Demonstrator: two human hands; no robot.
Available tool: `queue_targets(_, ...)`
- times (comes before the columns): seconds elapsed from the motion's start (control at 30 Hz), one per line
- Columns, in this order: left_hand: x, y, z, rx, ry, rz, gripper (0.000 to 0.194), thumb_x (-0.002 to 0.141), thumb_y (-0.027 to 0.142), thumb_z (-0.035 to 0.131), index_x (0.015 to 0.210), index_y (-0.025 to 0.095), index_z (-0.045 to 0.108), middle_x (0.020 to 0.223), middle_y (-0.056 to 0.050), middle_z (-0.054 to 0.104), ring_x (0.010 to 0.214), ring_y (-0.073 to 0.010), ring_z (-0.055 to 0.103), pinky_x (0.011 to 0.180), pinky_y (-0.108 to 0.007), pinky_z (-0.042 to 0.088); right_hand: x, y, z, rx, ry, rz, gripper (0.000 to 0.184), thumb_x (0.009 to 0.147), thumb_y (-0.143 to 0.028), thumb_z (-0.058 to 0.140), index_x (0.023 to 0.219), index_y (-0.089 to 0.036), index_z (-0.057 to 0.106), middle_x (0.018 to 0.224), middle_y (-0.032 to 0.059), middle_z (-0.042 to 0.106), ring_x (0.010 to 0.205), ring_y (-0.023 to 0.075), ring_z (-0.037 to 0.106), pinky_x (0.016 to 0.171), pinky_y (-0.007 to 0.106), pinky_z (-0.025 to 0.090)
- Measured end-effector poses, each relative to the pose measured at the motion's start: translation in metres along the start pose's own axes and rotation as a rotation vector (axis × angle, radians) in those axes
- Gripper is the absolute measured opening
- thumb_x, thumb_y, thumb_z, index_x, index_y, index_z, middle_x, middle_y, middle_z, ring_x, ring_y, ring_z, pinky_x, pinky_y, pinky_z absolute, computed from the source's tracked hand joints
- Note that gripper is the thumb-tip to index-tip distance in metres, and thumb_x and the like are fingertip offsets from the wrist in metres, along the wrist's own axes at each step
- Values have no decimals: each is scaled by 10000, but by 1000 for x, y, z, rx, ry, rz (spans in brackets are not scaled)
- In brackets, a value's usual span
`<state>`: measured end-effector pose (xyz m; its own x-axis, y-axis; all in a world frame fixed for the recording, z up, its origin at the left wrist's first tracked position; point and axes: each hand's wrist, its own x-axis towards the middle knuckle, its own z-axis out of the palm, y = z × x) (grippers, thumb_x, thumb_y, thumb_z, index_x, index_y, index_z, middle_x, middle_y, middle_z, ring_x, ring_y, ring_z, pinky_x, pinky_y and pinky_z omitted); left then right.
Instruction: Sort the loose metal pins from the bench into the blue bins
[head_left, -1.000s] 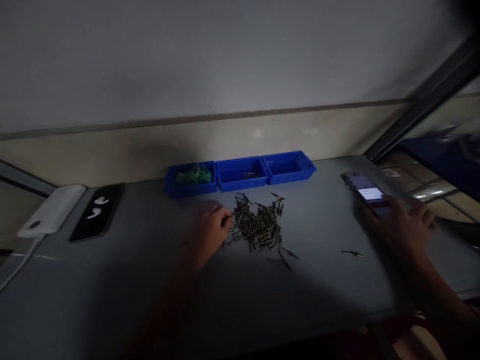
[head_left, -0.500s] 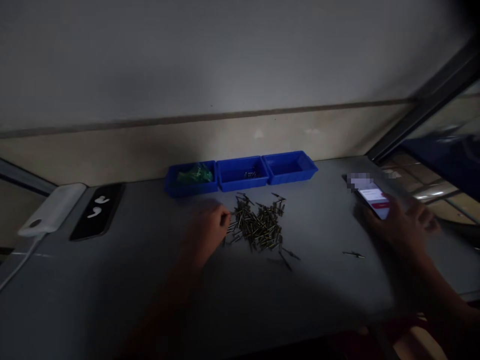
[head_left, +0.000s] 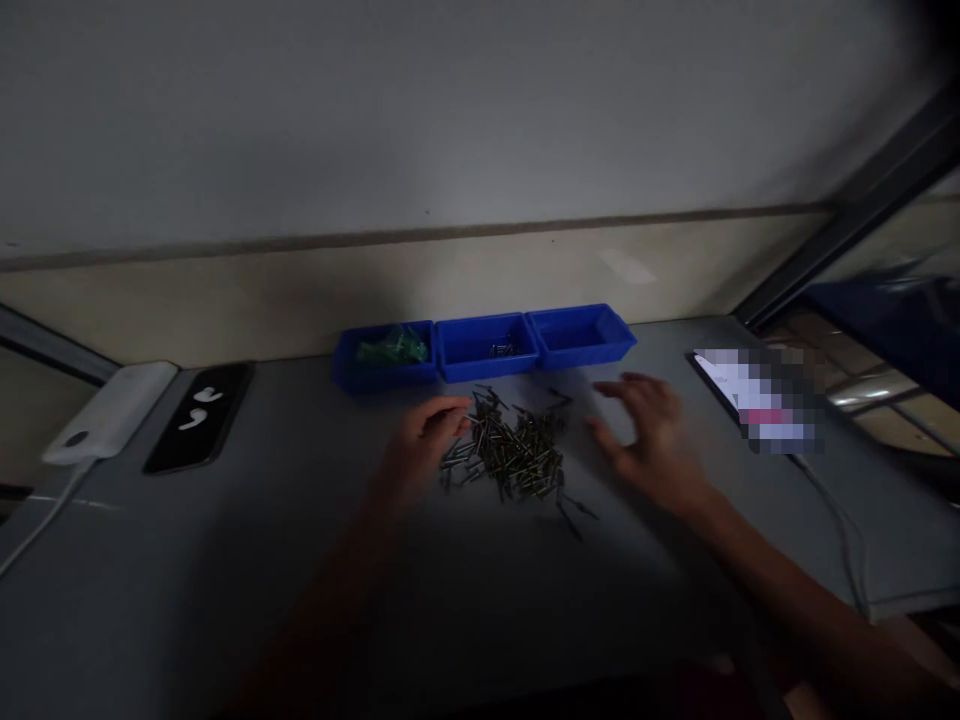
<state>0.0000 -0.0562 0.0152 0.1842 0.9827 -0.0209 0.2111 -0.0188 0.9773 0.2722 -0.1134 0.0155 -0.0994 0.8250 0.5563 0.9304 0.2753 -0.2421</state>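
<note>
Near the middle of the bench [head_left: 480, 600], at the left side of a loose pile of slim metal pins [head_left: 521, 455], the left hand [head_left: 424, 440] is curled, thumb and forefinger tips together. A thin bright piece seems to show at the tips; too dark to confirm a grip on it. Right hand [head_left: 656, 450]: just beside the pile's right side, thumb and fingers spread apart, nothing seen between them.

Pins lie at mixed angles, heaped at the center; a few stray pins [head_left: 570, 522] lie off the pile toward the bench's front edge.

Behind the pile, along the back edge, three blue bins in a row. Left bin [head_left: 386, 378]: crumpled green plastic [head_left: 394, 346]. Middle bin [head_left: 491, 370]: small metal pieces [head_left: 504, 350] toward its right end. Right bin [head_left: 585, 354]: adjoins the middle one; interior dark.

Toward the back right corner, a lit phone [head_left: 739, 400] lies face up, screen partly blurred; a pale cable [head_left: 832, 505] runs from near it toward the front edge.

Toward the back left corner, a black phone [head_left: 184, 445] bears two white earbuds [head_left: 193, 418]. Just left of it: a white device [head_left: 112, 415] with a white cord [head_left: 45, 525].
</note>
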Motion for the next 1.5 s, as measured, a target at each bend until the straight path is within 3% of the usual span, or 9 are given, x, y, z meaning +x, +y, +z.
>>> queue_targets(0.1, -5, 1, 4, -192, -11, -80, 219, 754, 305, 629, 921, 171, 678, 829, -36, 678, 790, -147, 639, 752, -247, 516, 17, -55, 24, 209, -70, -135, 248, 842, -302, 530, 1051, -170, 553, 959, 88, 616, 966, 238, 533, 822, 393, 404)
queue_targets(0.23, -13, -1, 6, -297, -30, -129, 198, 728, 273, 634, 883, 155, 669, 825, -33, 670, 773, -136, 641, 760, -263, 529, 21, -80, 50, 328, -80, -190, 138, 867, -236, 485, 966, -188, 569, 870, 60, 627, 825, 204, 553, 747, 369, 409)
queue_targets(0.4, -16, 0, 4, -264, 26, -136, 189, 724, 274, 601, 846, 139, 652, 816, -37, 662, 776, -144, 647, 781, -293, 539, 17, -80, 58, 428, -39, -179, 112, 862, -222, 502, 952, -198, 564, 848, 51, 632, 799, 191, 564, 717, 352, 416)
queue_targets(0.63, -20, 3, 9, -172, -58, -113, 217, 778, 293, 564, 914, 141, 637, 838, -44, 673, 799, -154, 654, 769, -280, 542, 16, -79, 50, 438, -46, -173, 94, 866, -210, 489, 914, -207, 570, 821, 52, 632, 782, 190, 565, 708, 348, 414)
queue_targets(0.83, -25, 3, 8, 273, -65, 161, 169, 814, 265, 549, 948, 184, 612, 929, -38, 660, 865, -155, 634, 768, -261, 511, 14, -82, 49, 450, -86, -136, 95, 862, -211, 483, 797, -200, 551, 754, 39, 587, 742, 179, 531, 692, 335, 399)
queue_targets(0.97, -26, 0, 7, 432, -75, 250, 123, 835, 247, 525, 916, 194, 600, 890, -26, 649, 833, -144, 620, 729, -243, 489, 12, -84, 51, 472, -88, -126, 117, 870, -217, 467, 771, -210, 530, 721, 32, 567, 727, 178, 525, 684, 330, 407)
queue_targets(1.1, -26, 2, 5, 476, -79, 280, 116, 857, 246, 499, 903, 197, 594, 875, -13, 631, 813, -129, 603, 717, -223, 466, 9, -84, 53, 496, -93, -105, 74, 865, -227, 486, 906, -204, 543, 807, 50, 604, 791, 192, 554, 722, 344, 430)
queue_targets(1.2, -25, 5, 4, 522, -91, 290, 151, 875, 263, 468, 892, 198, 604, 849, -15, 613, 781, -128, 588, 686, -221, 446, 8, -84, 54, 508, -101, -108, 163, 859, -233, 504, 1018, -207, 531, 901, 63, 622, 847, 196, 566, 748, 347, 439)
queue_targets(1.5, -26, 9, 3, 541, -123, 267, 175, 887, 280, 458, 899, 189, 607, 844, -15, 618, 766, -126, 585, 653, -215, 428, 10, -84, 53, 491, -103, -118, 93, 874, -212, 479, 895, -196, 568, 794, 49, 602, 778, 182, 549, 709, 332, 431)
